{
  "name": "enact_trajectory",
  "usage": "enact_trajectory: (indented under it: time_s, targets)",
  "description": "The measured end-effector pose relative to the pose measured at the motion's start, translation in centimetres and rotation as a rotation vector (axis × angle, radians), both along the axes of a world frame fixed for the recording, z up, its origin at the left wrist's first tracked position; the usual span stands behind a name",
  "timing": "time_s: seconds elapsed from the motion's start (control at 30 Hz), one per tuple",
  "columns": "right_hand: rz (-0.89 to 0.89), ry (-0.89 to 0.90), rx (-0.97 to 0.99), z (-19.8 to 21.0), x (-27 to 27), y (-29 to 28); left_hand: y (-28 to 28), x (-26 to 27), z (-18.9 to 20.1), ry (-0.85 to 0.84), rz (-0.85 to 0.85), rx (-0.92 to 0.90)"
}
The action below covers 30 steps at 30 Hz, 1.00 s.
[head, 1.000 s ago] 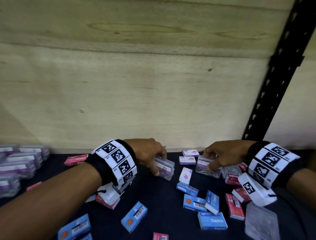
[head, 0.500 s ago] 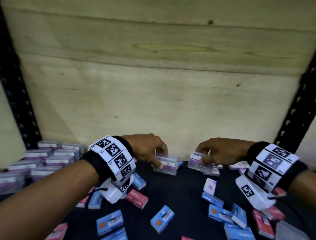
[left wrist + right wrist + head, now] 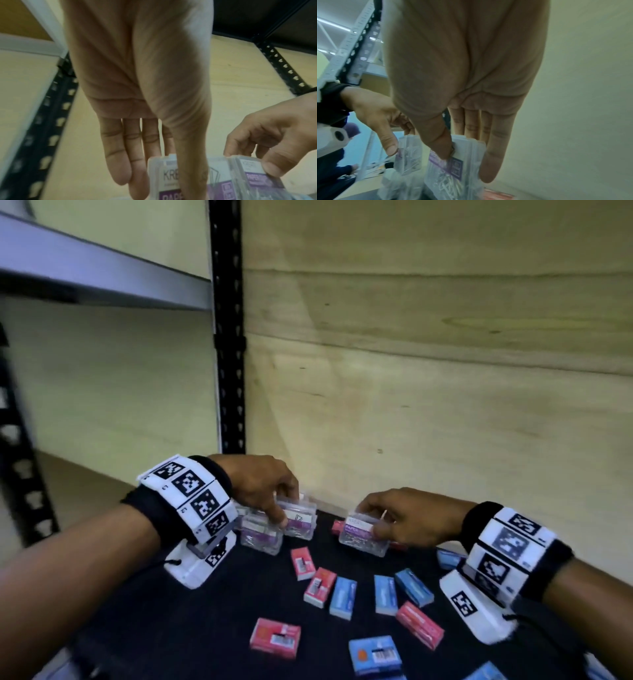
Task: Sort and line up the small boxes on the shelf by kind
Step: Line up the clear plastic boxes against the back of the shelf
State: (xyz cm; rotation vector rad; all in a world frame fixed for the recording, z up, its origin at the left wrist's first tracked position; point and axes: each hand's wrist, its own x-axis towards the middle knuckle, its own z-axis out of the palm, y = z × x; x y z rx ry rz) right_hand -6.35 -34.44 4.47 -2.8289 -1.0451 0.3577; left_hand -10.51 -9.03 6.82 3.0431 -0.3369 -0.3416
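My left hand (image 3: 270, 491) pinches a clear paper-clip box with a purple label (image 3: 298, 520), held just above a stack of like clear boxes (image 3: 260, 537) at the shelf's back left. In the left wrist view the thumb lies across that box (image 3: 164, 175). My right hand (image 3: 404, 518) grips a second clear paper-clip box (image 3: 363, 537) between thumb and fingers, a little to the right of the first. The right wrist view shows this box (image 3: 453, 166) under the thumb, with the left hand's box (image 3: 407, 155) beside it.
Red boxes (image 3: 275, 637) and blue staple boxes (image 3: 375, 657) lie scattered over the dark shelf mat (image 3: 205, 628) in front of both hands. A black perforated upright (image 3: 227, 337) stands at the back left, against the plywood back wall (image 3: 428, 388).
Both hands have carried their clear boxes leftward along the shelf toward the stack of clear boxes. The view has swung left, bringing the left upright into sight.
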Motion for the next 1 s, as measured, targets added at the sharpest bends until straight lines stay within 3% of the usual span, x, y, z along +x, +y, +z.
enact_trajectory:
  time_s: [0.23,0.43,1.0]
  targets:
    - [0.145,-0.025,-0.001,-1.0,-1.0,8.4,7.4,-2.3,-1.2,0.073,0.182,0.089]
    - [0.234,-0.03,-0.065,-2.1,-2.2,12.9,10.3,-3.1,-3.2,0.143,0.273,0.119]
    - [0.215,0.003,-0.132,-3.5,-3.4,16.0,11.8,-3.0,-5.2,0.141,0.284,0.016]
